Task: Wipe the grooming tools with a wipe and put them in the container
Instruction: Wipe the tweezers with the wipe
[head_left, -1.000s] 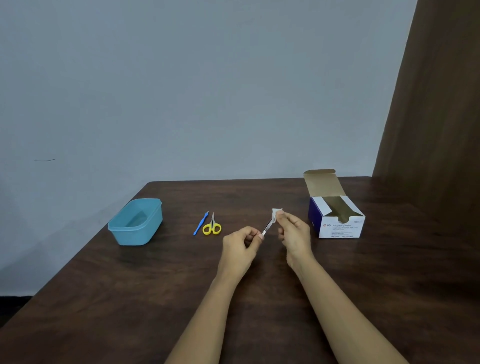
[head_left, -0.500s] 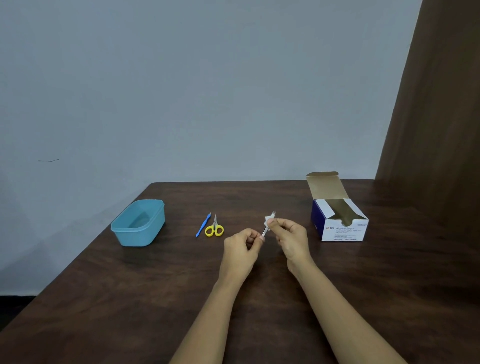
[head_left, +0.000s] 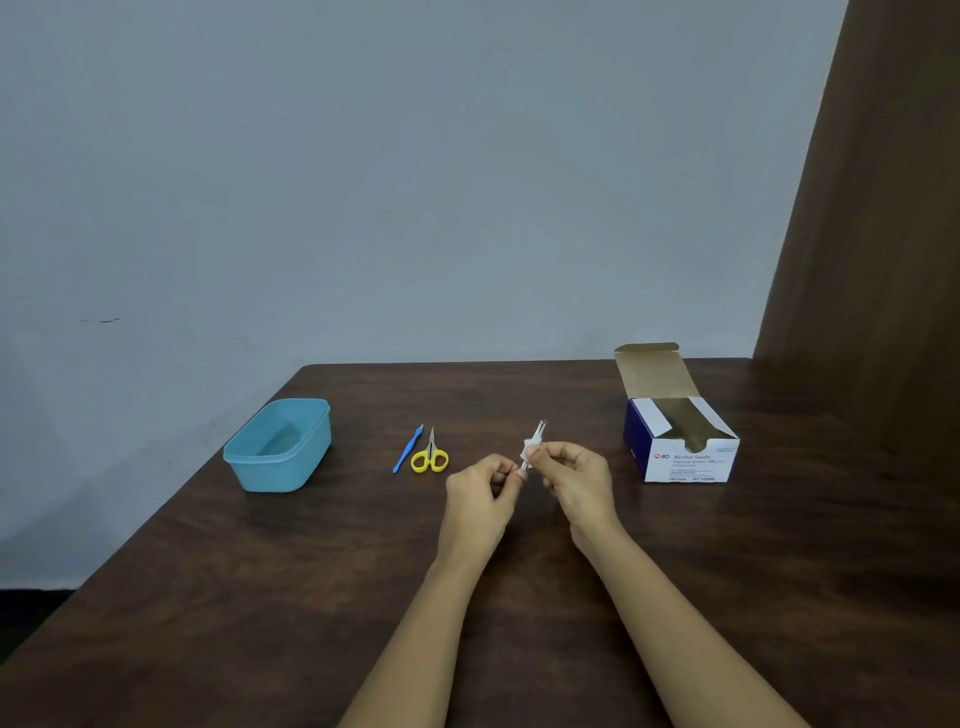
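Above the middle of the surface (head_left: 311, 597), between your two hands, sits the slim metal tool (head_left: 540, 429), tilted up and away from you. Your left hand (head_left: 480, 499) pinches its near end, fingers curled round it. Your right hand (head_left: 576, 480) pinches the wipe (head_left: 530, 445), which is folded round the shaft.

A second ago the wipe covered the far tip. Since then you have drawn it down the shaft, so it now sits low, just above your left fingertips, and the tip stands bare. I read that as one full pass over this tool, nearly done; another stroke or the move to the container could come next.

The tool looks thin, bright and rigid, with what seems a split, two-pronged tip. It is probably tweezers, though too small to be sure. The wipe is white, small and crumpled.

Further left, the yellow-handled scissors (head_left: 430, 457) and the blue-handled tool (head_left: 408, 449) lie side by side on the surface, not yet wiped by the look of it. Beyond them, well apart, the blue container (head_left: 275, 473) stands open, and I see no tool in it. At right, the swab box (head_left: 685, 452) stands with its flap up.
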